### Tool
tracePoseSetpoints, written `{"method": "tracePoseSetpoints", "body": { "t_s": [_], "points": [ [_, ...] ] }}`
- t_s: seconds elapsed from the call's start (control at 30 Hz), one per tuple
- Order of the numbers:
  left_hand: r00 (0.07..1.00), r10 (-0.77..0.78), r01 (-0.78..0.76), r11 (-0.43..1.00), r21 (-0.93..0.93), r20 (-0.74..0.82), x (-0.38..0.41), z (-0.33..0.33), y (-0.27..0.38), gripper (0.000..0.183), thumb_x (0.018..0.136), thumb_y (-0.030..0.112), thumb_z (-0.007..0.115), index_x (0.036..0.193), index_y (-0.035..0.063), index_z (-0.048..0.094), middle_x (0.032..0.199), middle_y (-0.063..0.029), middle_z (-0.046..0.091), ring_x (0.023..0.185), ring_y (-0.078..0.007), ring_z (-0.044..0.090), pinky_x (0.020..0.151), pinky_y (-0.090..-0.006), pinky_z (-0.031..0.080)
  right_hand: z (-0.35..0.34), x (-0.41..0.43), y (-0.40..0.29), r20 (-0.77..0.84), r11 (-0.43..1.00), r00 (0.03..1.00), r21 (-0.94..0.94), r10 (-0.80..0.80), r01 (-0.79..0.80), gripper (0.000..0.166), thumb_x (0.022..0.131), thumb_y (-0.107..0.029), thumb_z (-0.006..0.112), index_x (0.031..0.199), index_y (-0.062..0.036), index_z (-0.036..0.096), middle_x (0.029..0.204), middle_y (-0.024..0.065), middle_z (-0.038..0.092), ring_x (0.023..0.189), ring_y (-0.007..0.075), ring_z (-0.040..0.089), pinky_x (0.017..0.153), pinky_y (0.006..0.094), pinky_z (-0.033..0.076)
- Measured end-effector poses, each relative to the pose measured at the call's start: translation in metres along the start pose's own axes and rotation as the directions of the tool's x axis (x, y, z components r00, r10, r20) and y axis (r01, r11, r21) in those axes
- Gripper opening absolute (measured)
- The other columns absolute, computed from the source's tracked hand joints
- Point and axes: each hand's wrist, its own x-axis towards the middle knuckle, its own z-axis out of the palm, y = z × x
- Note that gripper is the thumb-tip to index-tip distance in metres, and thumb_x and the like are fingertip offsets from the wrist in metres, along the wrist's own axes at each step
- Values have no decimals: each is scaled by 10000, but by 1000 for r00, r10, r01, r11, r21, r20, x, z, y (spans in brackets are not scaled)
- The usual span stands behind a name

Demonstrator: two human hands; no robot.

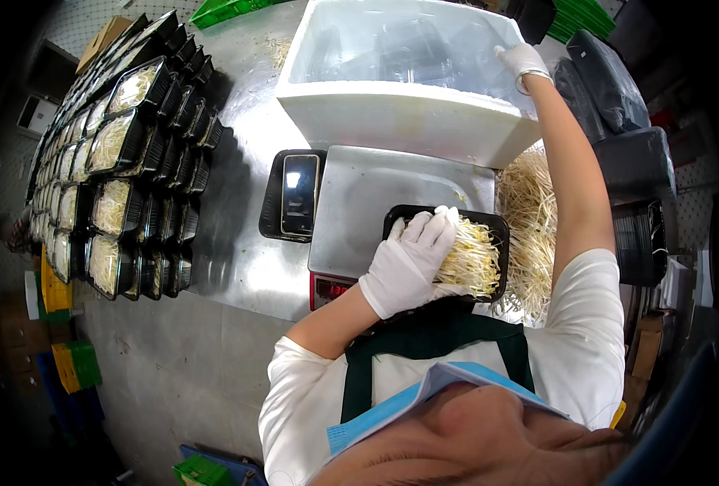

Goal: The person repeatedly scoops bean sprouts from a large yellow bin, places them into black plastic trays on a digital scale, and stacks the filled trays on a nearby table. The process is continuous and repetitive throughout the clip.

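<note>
My left hand [413, 260], in a white glove, lies over bean sprouts [473, 255] in a black plastic tray [501, 234]. The tray rests on the right part of a steel scale platform [359, 212]. A red digital display [330, 289] is lit at the scale's front edge. My right hand [522, 61], gloved too, reaches to the right side of a white styrofoam box [396, 115] behind the scale. Stacked clear plastic lids [414, 51] fill the box. Whether the fingers of my right hand hold a lid, I cannot tell.
Stacks of packed sprout trays [116, 143] stand at the left. A smartphone [300, 194] lies in an empty black tray [269, 206] beside the scale. Loose sprouts [526, 219] are heaped right of the scale. Empty black trays [639, 243] and wrapped black packs [633, 161] are farther right.
</note>
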Motion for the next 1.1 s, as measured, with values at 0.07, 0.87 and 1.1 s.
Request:
{"method": "tracePoseSetpoints", "body": {
  "t_s": [0.07, 0.87, 1.1],
  "points": [
    [999, 40, -39, 998, 43, -30, -1, -1, 0, 857, 693, 555, 705, 1272, -18, 438, 1246, -200, 485, 1136, -341, 475, 955, -465, 360, -19, -15, -3, -83, 994, 996, 96, -36, 43, 504, 882, -464, 566, 1051, 0, 663, 896, 170, 687, 864, 278, 675, 760, 353, 503],
    [824, -505, -91, 331, -939, -257, -78, -43, -4, 924, 850, 438, 658, 1489, 15, 142, 1511, -271, 200, 1398, -398, 232, 1087, -470, 295, -115, -241, -6, -598, 506, 515, 203, -614, 838, 223, 862, 18, 603, 1070, -15, 677, 958, 79, 706, 867, 176, 664, 799, 282, 507],
    [840, -516, -110, 139, -984, -167, -35, -48, 21, 407, 895, 162, 606, 1226, -59, 522, 1125, -269, 627, 901, -251, 693, 682, -264, 570, -105, -387, 8, -183, 226, 223, 5, -957, 974, 570, 699, -310, 745, 1207, -88, 611, 1297, 146, 529, 1074, 224, 567, 831, 356, 476]
  ]
}}
